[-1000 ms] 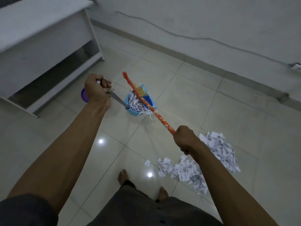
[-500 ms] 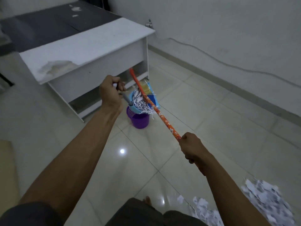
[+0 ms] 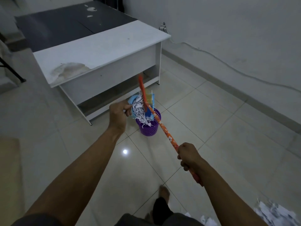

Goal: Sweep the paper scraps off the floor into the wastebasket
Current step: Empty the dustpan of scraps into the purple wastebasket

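A purple perforated wastebasket (image 3: pixel 149 128) stands on the tiled floor in front of a white desk. My left hand (image 3: pixel 118 114) grips the handle of a light blue dustpan (image 3: pixel 132 99), which is tilted over the basket. White paper scraps (image 3: pixel 140 111) spill from the pan toward the basket's mouth. My right hand (image 3: pixel 189 154) grips the orange patterned broom handle (image 3: pixel 164 129); the broom's blue and yellow head (image 3: pixel 150 99) rests against the scraps in the pan. More paper scraps (image 3: pixel 273 215) lie on the floor at the bottom right.
A white desk (image 3: pixel 101 51) with a worn patch on its top stands just behind the basket. A cable runs along the wall (image 3: pixel 228 30) on the right. My bare foot (image 3: pixel 163 192) is on the tiles at the bottom centre. A tan mat (image 3: pixel 9 176) lies at the left edge.
I have walked closer to the wastebasket with pan and broom. The dustpan now tilts steeply over the basket and scraps pour down. The floor pile has slid to the bottom right corner.
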